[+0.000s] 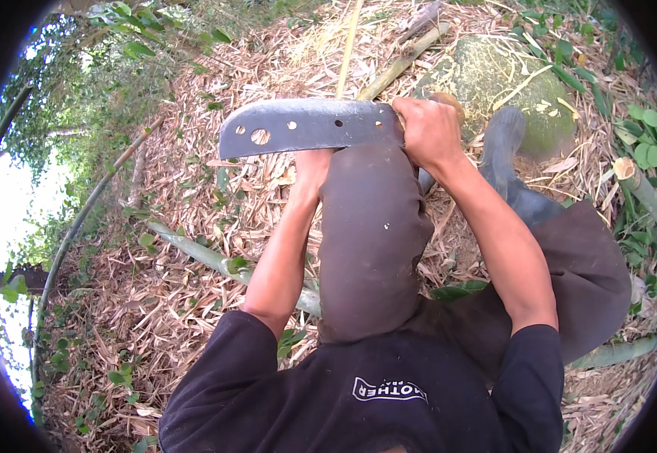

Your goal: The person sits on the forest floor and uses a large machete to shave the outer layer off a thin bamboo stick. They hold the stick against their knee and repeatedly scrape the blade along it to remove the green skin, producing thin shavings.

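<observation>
My right hand is wrapped round the handle of a machete, held level across my raised knee. Its broad grey blade has several holes and points left. A bit of wooden handle shows past my fist. Only the wrist side of my left hand can be seen, under the blade and beside the knee; its fingers are hidden. From behind the blade a thin pale bamboo strip runs away from me. Whether my left hand holds it cannot be seen.
A mossy boulder with pale shavings lies at the far right, near my dark boot. Dry leaves and chips cover the ground. A green bamboo pole lies at left, a cut pole at right, and a stick ahead.
</observation>
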Action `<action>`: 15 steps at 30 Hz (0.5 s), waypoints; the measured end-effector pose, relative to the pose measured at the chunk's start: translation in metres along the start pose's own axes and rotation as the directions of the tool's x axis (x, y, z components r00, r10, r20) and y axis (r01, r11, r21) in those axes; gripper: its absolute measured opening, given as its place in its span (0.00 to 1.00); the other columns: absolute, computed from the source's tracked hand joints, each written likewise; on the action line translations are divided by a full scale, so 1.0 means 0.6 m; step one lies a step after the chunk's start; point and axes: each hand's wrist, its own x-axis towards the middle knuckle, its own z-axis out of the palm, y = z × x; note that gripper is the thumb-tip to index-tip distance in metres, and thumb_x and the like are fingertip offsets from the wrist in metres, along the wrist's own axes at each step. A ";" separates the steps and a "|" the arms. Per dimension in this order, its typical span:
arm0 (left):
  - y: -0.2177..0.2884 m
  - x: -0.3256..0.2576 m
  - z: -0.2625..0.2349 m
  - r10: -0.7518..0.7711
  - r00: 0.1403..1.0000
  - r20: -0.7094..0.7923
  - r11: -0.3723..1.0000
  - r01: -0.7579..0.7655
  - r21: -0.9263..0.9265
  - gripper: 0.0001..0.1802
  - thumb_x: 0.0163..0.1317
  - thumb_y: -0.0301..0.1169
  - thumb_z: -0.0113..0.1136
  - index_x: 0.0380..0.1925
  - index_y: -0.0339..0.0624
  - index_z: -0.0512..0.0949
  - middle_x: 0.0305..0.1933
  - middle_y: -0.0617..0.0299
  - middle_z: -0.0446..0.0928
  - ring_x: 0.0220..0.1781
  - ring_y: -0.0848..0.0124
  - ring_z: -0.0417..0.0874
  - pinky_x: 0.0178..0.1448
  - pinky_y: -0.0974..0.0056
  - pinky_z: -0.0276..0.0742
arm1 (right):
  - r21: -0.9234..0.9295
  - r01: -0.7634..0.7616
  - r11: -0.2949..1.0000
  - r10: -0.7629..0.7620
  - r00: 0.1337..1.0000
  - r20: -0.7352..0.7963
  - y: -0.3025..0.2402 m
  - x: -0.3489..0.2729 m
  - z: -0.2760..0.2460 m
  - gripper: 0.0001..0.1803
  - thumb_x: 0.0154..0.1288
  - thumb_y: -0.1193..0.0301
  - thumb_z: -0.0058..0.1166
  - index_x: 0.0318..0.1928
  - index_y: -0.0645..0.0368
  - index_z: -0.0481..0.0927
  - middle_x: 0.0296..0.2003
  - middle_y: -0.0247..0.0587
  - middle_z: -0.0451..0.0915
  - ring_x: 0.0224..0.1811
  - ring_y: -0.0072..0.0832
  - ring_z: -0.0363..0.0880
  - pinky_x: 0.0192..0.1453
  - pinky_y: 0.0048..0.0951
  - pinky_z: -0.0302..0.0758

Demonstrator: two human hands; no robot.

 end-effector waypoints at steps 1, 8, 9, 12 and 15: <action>0.014 -0.001 -0.004 -0.026 1.000 -0.006 1.000 0.026 0.002 0.18 0.67 0.39 0.54 0.47 0.33 0.76 0.36 0.45 0.79 0.38 0.53 0.78 0.46 0.52 0.74 | 0.004 0.004 1.000 -0.003 1.000 -0.030 0.001 -0.001 -0.001 0.08 0.57 0.71 0.45 0.27 0.58 0.78 0.23 0.49 0.81 0.26 0.48 0.82 0.30 0.46 0.75; 0.003 -0.226 -0.032 0.043 0.999 -0.026 0.999 -0.044 -0.015 0.21 0.76 0.33 0.36 0.56 0.29 0.72 0.43 0.42 0.77 0.37 0.51 0.77 0.46 0.52 0.73 | 0.020 -0.032 0.999 0.033 0.999 -0.021 -0.002 -0.010 -0.002 0.09 0.58 0.71 0.45 0.29 0.58 0.79 0.25 0.50 0.81 0.28 0.48 0.82 0.31 0.46 0.75; 0.010 -0.272 -0.036 0.113 0.993 -0.036 0.992 -0.110 0.056 0.19 0.75 0.31 0.39 0.56 0.29 0.72 0.42 0.42 0.77 0.36 0.52 0.76 0.45 0.53 0.72 | 0.003 -0.067 0.998 0.067 0.998 0.002 0.004 -0.018 -0.002 0.09 0.58 0.71 0.45 0.29 0.58 0.79 0.25 0.50 0.82 0.28 0.48 0.82 0.31 0.46 0.75; 0.008 -0.392 -0.065 -0.100 0.994 0.038 0.995 0.101 -0.012 0.14 0.73 0.25 0.45 0.53 0.30 0.73 0.40 0.44 0.76 0.33 0.56 0.75 0.39 0.56 0.71 | -0.012 -0.108 0.994 0.109 0.993 0.048 0.005 -0.018 0.002 0.10 0.59 0.71 0.44 0.29 0.57 0.80 0.26 0.50 0.82 0.29 0.47 0.83 0.32 0.46 0.75; 0.030 -0.405 -0.090 -0.519 0.818 0.249 0.761 0.575 -0.301 0.09 0.73 0.24 0.45 0.46 0.31 0.73 0.36 0.47 0.73 0.30 0.60 0.73 0.35 0.58 0.69 | -0.012 -0.051 0.999 0.050 0.998 -0.034 -0.002 -0.014 -0.002 0.10 0.59 0.71 0.44 0.29 0.57 0.80 0.25 0.49 0.81 0.29 0.48 0.82 0.32 0.47 0.75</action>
